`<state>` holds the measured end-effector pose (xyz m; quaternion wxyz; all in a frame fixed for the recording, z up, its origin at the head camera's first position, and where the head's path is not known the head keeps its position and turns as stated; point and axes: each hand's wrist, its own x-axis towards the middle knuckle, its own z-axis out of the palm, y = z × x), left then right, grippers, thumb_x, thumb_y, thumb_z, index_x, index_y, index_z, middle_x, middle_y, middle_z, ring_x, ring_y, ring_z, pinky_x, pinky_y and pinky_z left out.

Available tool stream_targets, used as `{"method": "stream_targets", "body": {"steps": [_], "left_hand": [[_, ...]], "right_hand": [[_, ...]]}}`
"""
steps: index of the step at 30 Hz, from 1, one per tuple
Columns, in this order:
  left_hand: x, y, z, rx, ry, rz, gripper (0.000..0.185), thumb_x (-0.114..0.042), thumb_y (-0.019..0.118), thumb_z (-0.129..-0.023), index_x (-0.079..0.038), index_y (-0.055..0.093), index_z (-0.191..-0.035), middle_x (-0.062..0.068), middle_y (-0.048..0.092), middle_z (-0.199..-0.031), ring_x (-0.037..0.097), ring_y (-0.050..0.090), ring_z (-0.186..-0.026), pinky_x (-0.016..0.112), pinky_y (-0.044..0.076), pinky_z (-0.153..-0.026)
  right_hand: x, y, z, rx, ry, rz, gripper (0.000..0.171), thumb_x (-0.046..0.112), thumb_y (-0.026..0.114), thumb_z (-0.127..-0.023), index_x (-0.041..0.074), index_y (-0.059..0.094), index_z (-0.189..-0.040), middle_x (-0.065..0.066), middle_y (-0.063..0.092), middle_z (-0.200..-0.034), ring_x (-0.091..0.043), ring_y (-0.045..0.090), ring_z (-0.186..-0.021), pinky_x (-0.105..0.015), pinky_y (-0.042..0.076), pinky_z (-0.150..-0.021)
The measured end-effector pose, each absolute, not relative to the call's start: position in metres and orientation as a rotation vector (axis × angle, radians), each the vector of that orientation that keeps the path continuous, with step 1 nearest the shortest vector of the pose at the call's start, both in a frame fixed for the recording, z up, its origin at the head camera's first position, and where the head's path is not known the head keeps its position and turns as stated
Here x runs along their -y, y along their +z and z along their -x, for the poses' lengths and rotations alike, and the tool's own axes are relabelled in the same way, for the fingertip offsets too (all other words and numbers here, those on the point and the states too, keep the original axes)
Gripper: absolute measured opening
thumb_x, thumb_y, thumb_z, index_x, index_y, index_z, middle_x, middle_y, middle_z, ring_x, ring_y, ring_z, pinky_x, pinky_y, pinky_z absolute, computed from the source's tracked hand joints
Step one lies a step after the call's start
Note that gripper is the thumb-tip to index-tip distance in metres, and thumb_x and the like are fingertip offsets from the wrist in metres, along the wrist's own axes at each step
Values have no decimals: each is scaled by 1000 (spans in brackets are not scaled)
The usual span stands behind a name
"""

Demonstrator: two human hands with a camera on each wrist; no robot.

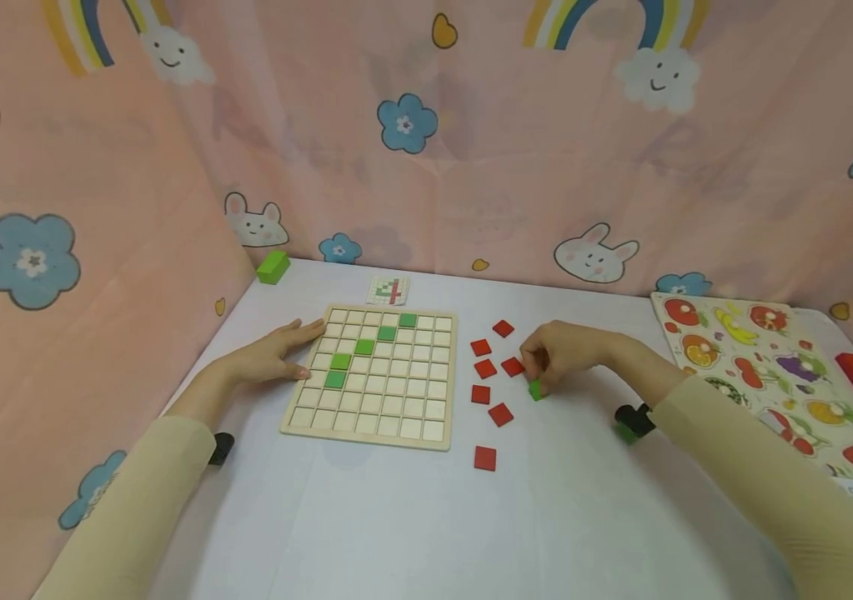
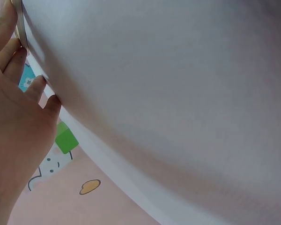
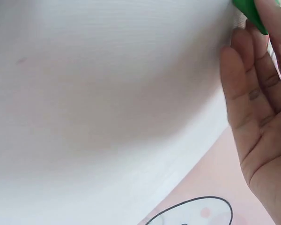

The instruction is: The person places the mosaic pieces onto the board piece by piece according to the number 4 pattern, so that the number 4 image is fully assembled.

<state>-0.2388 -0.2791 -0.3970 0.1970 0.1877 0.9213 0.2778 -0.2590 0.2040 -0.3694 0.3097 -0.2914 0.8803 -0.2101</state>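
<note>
Head view looks forward and down from above the table (image 1: 396, 517), taking in both forearms. Each wrist view sits very close, low against the tabletop, facing along its own palm. The left wrist shares the green block (image 2: 66, 137) with the head view.

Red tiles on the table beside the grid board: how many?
7 red tiles: top, upper left, one by the right hand, nearest. The hand may hide more.

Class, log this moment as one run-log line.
left hand: flat beside wooden grid board | right hand: pinching small green square tile | red square tiles: loose on table
</note>
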Motion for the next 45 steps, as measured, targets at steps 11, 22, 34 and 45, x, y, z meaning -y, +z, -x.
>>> {"method": "stream_targets", "body": {"steps": [11, 22, 34, 45], "left_hand": [[278, -394, 240, -2589, 766, -494, 86, -26, 70, -88, -14, 22, -158, 11, 15, -168, 45, -4, -154, 70, 2, -120], [273, -396, 240, -2581, 788, -523, 85, -28, 70, -89, -13, 23, -158, 11, 15, -168, 46, -4, -154, 71, 2, -119], [274, -394, 238, -2583, 778, -502, 85, -29, 70, -89, -12, 23, -158, 12, 16, -167, 48, -3, -154, 72, 3, -118], [274, -393, 236, -2590, 791, -501, 84, -27, 70, -89, -11, 25, -157, 13, 17, -167, 48, -3, -153, 73, 2, -118]], "right_hand": [[-127, -351, 260, -2346, -1055, 803, 12, 15, 75, -83, 12, 67, -91, -1, 61, -74, -18, 58, -69, -31, 51, -64], [-24, -373, 252, -2378, -1272, 697, 9, 13, 75, -85, 10, 74, -93, 0, 70, -74, -14, 66, -63, -25, 57, -64], [18, -378, 230, -2465, -1093, 741, 5, 8, 74, -85, 9, 76, -90, -6, 75, -82, -13, 67, -70, -17, 50, -62], [24, -380, 219, -2638, -868, 910, 6, 11, 74, -87, 11, 78, -91, -2, 75, -90, -9, 62, -78, -20, 49, -69]]}}
